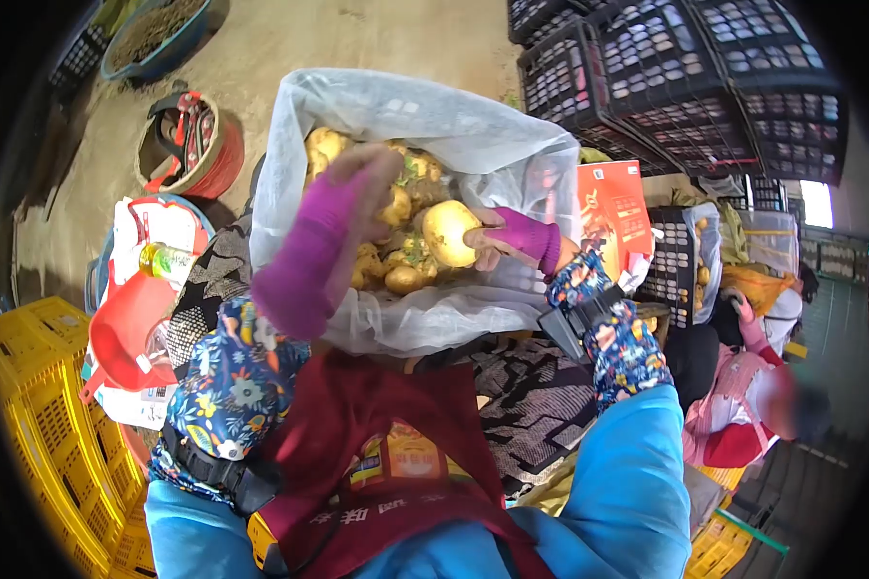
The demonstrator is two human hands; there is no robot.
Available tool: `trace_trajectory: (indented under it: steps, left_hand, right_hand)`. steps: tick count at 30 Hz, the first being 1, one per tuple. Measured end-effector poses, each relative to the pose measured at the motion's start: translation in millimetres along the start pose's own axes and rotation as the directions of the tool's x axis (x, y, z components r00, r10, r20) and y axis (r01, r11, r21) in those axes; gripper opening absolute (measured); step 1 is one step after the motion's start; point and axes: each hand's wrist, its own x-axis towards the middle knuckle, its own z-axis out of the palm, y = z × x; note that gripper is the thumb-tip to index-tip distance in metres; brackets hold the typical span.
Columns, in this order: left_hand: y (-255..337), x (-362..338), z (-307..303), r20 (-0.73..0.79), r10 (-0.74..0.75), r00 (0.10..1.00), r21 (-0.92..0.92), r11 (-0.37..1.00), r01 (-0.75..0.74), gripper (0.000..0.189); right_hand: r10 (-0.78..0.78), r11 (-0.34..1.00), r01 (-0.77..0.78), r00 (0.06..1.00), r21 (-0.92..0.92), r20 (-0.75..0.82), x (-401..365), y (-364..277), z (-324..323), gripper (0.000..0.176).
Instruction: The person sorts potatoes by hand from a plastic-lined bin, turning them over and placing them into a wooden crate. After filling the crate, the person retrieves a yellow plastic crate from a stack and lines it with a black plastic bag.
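A worker's purple-gloved right hand (512,236) pinches a round yellow vegetable (449,232) by the fingertips, just above the heap (396,265) inside an open clear plastic bag (454,135). Handling it well seems to call for a firm hold kept low over the bag's mouth. The left hand (343,207) hovers raised and blurred over the heap, wrist bent, and its grip cannot be made out.

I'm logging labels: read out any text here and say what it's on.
Orange-red cardboard box: white print, too blurred to read.
Dark red cloth apron: yellow characters, upside down, unreadable.
Green-labelled plastic bottle: too small.
Round yellow tuber in right hand: no text.
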Motion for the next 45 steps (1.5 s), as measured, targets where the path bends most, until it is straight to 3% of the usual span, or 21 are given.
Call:
trace_trajectory:
  steps: [2, 4, 6, 10, 11, 15, 18, 19, 22, 25, 29, 31, 32, 33, 34, 36, 38, 42, 43, 44, 45]
  left_hand:
    - [3.9, -3.5, 17.0, 0.108, -0.148, 0.983, 0.216, 0.969, 0.122, 0.049]
    - [-14.3, -4.0, 21.2, 0.236, -0.131, 0.963, 0.09, 0.99, 0.113, 0.051]
    - [-22.9, -5.1, 23.7, 0.297, -0.104, 0.949, 0.016, 0.994, 0.104, 0.053]
    - [-28.8, -3.3, 25.9, 0.274, -0.074, 0.959, 0.027, 0.997, 0.07, 0.064]
    - [-28.1, -4.8, 27.5, 0.271, -0.069, 0.96, 0.031, 0.998, 0.063, 0.066]
    - [-32.0, -5.6, 36.5, 0.128, 0.039, 0.991, 0.063, 0.997, -0.047, 0.068]
    - [-27.7, -13.0, 41.6, 0.052, 0.052, 0.997, 0.087, 0.995, -0.056, 0.067]
    - [-24.1, -19.0, 44.3, 0.04, 0.045, 0.998, 0.102, 0.994, -0.049, 0.067]
    - [-31.3, -16.1, 39.0, 0.09, 0.043, 0.995, 0.102, 0.993, -0.053, 0.065]
    - [-29.5, -10.4, 36.1, 0.066, 0.019, 0.998, 0.047, 0.999, -0.022, 0.062]
    - [-25.7, -2.1, 50.7, -0.164, -0.075, 0.984, -0.212, 0.977, 0.039, 0.061]
    - [-35.1, 5.6, 33.2, -0.042, 0.016, 0.999, -0.148, 0.989, -0.022, 0.055]
    - [-42.9, 11.5, 26.8, 0.016, 0.046, 0.999, -0.119, 0.992, -0.044, 0.052]
    - [-51.7, 16.2, 20.7, 0.062, 0.07, 0.996, -0.097, 0.993, -0.064, 0.05]
    - [-58.3, 20.8, 15.8, 0.095, 0.083, 0.992, -0.084, 0.994, -0.075, 0.047]
    - [-71.7, 29.2, 1.4, 0.126, 0.109, 0.986, -0.064, 0.993, -0.102, 0.043]
    - [-80.1, 43.9, -16.2, 0.15, 0.155, 0.976, -0.051, 0.987, -0.149, 0.04]
    - [-90.4, 94.3, -75.4, 0.131, 0.371, 0.919, 0.06, 0.923, -0.381, 0.038]
    - [-78.3, 82.1, -55.4, -0.035, 0.425, 0.905, 0.241, 0.882, -0.405, 0.043]
    - [-69.3, 67.4, -32.6, 0.002, 0.506, 0.862, 0.303, 0.821, -0.483, 0.047]
    - [-61.9, 48.1, -8.0, 0.042, 0.581, 0.813, 0.356, 0.751, -0.556, 0.052]
  right_hand:
    - [-0.411, 0.902, 0.391, 0.908, -0.183, -0.086, -16.5, -14.4, 27.5, 0.057]
    - [-0.545, 0.829, 0.504, 0.825, -0.242, -0.147, -39.3, -26.5, 46.9, 0.057]
    - [-0.432, 0.901, 0.409, 0.87, -0.141, -0.236, -61.3, -35.7, 61.9, 0.057]
    - [-0.469, 0.879, 0.444, 0.747, -0.173, -0.471, -69.1, -31.0, 83.7, 0.039]
    - [-0.448, 0.867, 0.495, 0.729, -0.053, -0.518, -56.3, -17.1, 76.9, 0.035]
    - [-0.586, 0.798, 0.463, 0.446, -0.387, -0.677, -41.4, -17.1, 71.1, 0.027]
    - [-0.819, 0.574, 0.358, 0.248, -0.736, -0.518, -36.9, -19.8, 89.8, 0.028]
    - [-0.656, 0.748, 0.244, 0.413, -0.617, -0.632, -48.0, -34.3, 107.0, 0.029]
    - [-0.746, 0.655, 0.156, 0.287, -0.739, -0.601, -41.1, -23.8, 101.9, 0.028]
    - [-0.622, 0.783, 0.286, 0.394, -0.552, -0.677, -36.4, -27.6, 91.0, 0.026]
    - [-0.775, 0.581, 0.506, 0.104, -0.638, -0.623, -13.3, -29.6, 83.4, 0.041]
    - [-0.874, 0.411, 0.476, -0.037, -0.777, -0.485, -3.5, -30.0, 85.8, 0.061]
    - [-0.806, 0.567, 0.582, 0.245, -0.582, -0.54, -28.7, -48.7, 111.0, 0.069]
    - [-0.895, 0.446, 0.492, 0.257, -0.747, -0.365, -17.2, -43.5, 116.1, 0.072]
    - [-0.904, 0.422, 0.46, 0.149, -0.781, -0.401, -19.1, -41.8, 128.3, 0.069]
    - [-0.801, 0.593, 0.524, 0.31, -0.611, -0.512, -35.4, -53.0, 131.1, 0.065]
    - [-0.778, 0.539, 0.734, 0.247, -0.413, -0.577, -5.0, -49.4, 121.4, 0.061]
    - [-0.584, 0.566, 0.819, 0.478, 0.093, -0.656, -15.6, -60.3, 124.5, 0.058]
    - [-0.535, 0.52, 0.833, 0.49, 0.188, -0.688, -9.2, -63.0, 119.8, 0.058]
    - [-0.487, 0.462, 0.841, 0.505, 0.28, -0.712, -5.5, -63.3, 115.2, 0.057]
    - [-0.493, 0.533, 0.835, 0.435, 0.134, -0.753, -4.6, -61.6, 112.1, 0.056]
